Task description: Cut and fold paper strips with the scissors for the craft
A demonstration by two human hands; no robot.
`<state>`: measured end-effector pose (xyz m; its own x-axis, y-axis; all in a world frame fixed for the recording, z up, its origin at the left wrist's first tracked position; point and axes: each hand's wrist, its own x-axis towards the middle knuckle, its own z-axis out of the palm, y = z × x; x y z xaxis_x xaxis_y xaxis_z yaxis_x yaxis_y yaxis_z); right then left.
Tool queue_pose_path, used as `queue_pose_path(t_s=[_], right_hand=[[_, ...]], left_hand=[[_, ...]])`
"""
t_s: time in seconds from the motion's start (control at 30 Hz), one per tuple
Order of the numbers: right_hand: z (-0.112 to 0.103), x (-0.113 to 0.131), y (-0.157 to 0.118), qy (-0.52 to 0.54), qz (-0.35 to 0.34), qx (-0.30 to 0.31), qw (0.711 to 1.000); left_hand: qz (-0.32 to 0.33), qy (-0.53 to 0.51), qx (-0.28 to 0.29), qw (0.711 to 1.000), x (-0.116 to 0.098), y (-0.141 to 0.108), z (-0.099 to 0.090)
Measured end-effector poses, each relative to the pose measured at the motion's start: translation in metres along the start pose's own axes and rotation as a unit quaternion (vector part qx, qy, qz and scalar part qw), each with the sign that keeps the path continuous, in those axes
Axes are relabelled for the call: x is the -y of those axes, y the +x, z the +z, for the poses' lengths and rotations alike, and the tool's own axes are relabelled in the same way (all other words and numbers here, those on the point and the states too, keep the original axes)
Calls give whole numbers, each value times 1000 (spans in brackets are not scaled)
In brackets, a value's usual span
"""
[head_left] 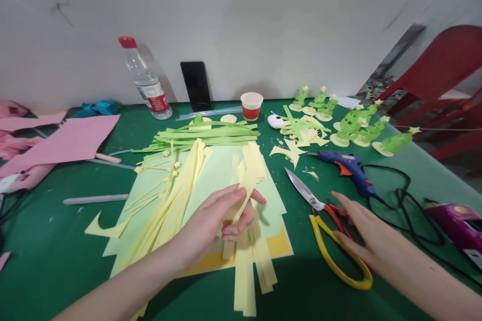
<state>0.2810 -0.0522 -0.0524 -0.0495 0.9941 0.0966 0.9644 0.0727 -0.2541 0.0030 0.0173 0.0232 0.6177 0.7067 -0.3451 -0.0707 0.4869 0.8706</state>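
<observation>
My left hand [229,210] pinches a pale yellow paper strip [248,173] above a fan of similar strips [244,281]. Under the strips lie pale green paper sheets [211,180] and a partly covered orange-yellow sheet [278,246]. More yellow strips [181,185] spread to the left of that hand. On the right, my right hand [357,230] is over the red handle of the scissors [312,200], thumb and forefinger apart. The scissors lie on the table with their blades pointing away; part of the red handle is hidden by the hand.
Green paper strips [207,135], a paper cup [251,108], a phone [196,85] and a water bottle [150,90] are at the back. A blue glue gun [350,165] and several small green paper trees [350,125] are right. Pink paper [75,140] lies left.
</observation>
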Motion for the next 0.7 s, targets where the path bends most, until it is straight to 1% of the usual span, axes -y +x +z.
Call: queue_pose_path(t_s=[0.07, 0.17, 0.27, 0.33, 0.43, 0.5, 0.57, 0.63, 0.7], right_hand=[[10, 1, 2, -3, 9, 11, 1000], [15, 0, -2, -5, 15, 20, 1000], [14, -1, -5, -4, 4, 44, 999], [11, 1, -4, -9, 11, 57, 998], [7, 7, 2, -34, 41, 65, 996], [2, 7, 8, -38, 78, 99, 991], [-7, 4, 14, 18, 121, 164, 979], [-20, 1, 20, 146, 154, 224, 951], [-32, 3, 23, 295, 158, 210, 919]], left_hand=[[11, 5, -3, 1000, 0, 0, 0], [23, 12, -9, 1000, -2, -1, 2], [35, 17, -12, 999, -5, -2, 3], [38, 17, -3, 999, -6, -3, 2], [36, 16, 15, 999, -6, -3, 0], [38, 14, 18, 999, -6, -3, -2], [47, 9, 11, 999, -7, -4, -1], [55, 1, 2, 998, -8, -5, -1], [65, -8, -15, 998, -8, -6, 0]])
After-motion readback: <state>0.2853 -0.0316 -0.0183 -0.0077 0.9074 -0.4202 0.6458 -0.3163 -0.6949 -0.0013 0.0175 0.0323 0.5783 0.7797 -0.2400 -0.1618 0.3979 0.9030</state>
